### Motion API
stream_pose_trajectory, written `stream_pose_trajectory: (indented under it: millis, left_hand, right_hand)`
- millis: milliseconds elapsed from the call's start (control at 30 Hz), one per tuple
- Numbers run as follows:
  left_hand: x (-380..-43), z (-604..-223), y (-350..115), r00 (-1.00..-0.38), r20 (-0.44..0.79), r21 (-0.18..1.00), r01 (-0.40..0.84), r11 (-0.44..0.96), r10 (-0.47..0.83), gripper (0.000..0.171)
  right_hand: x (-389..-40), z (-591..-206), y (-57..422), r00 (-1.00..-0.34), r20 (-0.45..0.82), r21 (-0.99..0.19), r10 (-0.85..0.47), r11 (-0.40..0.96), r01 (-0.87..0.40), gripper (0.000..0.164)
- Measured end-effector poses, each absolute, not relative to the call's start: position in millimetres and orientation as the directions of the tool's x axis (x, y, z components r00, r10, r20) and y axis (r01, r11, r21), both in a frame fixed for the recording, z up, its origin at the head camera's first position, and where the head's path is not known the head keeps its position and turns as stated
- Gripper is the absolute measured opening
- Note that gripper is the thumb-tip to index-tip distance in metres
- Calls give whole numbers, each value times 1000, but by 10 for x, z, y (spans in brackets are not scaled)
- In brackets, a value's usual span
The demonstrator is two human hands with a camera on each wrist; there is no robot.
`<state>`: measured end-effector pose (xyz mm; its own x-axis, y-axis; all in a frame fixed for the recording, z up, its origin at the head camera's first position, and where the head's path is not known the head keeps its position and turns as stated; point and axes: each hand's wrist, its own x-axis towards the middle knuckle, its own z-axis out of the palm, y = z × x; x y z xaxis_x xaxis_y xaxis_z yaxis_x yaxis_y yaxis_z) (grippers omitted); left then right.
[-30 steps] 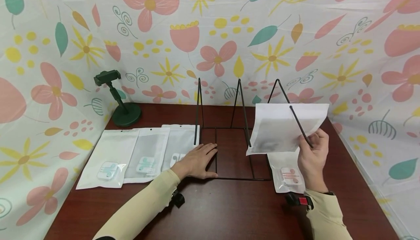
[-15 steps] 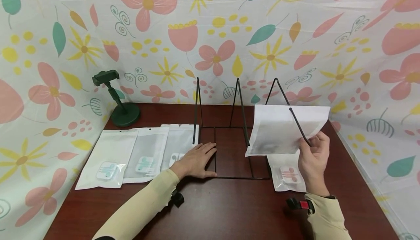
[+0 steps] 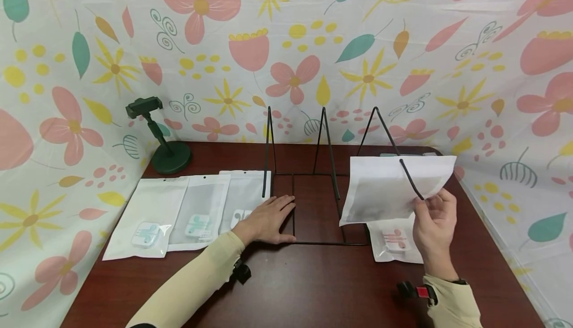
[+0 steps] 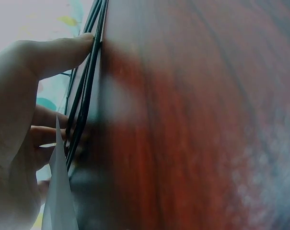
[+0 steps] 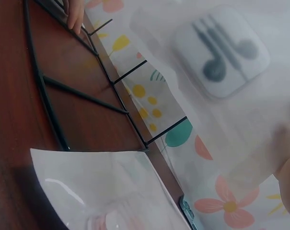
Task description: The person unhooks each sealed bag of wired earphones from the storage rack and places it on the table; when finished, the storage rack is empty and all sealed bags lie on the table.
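My right hand pinches the edge of a white translucent pouch by the tip of the right prong of a black wire rack. The prong passes through the pouch near its top edge. In the right wrist view, a square earphone case with dark earphones shows in this pouch. My left hand rests with fingers spread on the left front of the rack's base. In the left wrist view, its thumb touches the wire. A pouch with red earphones lies partly hidden beneath the raised one.
Several white earphone pouches lie side by side on the table's left, the nearest partly behind my left hand. A green phone stand stands at the back left. Floral cloth rises behind the table.
My right hand has moved slightly right and toward me, bringing the pouch along the prong toward its tip. A pale blue edge now shows behind the pouch. My left hand stays put.
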<state>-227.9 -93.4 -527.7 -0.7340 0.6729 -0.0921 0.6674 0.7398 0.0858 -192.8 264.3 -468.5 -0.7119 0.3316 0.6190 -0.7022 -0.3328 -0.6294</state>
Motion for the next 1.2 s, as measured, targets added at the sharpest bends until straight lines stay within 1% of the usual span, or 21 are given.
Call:
stream_pose_trajectory:
  millis: [267, 633, 900, 1067, 1200]
  left_hand:
    - [-2280, -5281, -943, -730, -84, 80, 674, 735, 678, 96]
    - [-2271, -5270, -940, -729, -89, 65, 676, 734, 679, 97]
    - [-2286, -5277, -940, -727, -86, 75, 677, 732, 681, 96]
    - [-2292, -5277, -941, -728, -86, 82, 675, 733, 680, 95]
    - [-2286, -5277, -940, -728, -90, 85, 674, 734, 679, 95]
  right_hand:
    - [-1845, -4688, 2671, -701, 637, -576, 321, -407, -709, 41]
    - [-1722, -4674, 2719, -690, 664, -577, 289, -389, -718, 42]
    - [-1640, -4682, 2744, -692, 658, -584, 298, -378, -718, 44]
    - [-1600, -4688, 2751, -687, 664, -549, 295, -431, -716, 44]
    - [-1552, -4675, 2754, -684, 668, -561, 294, -406, -722, 44]
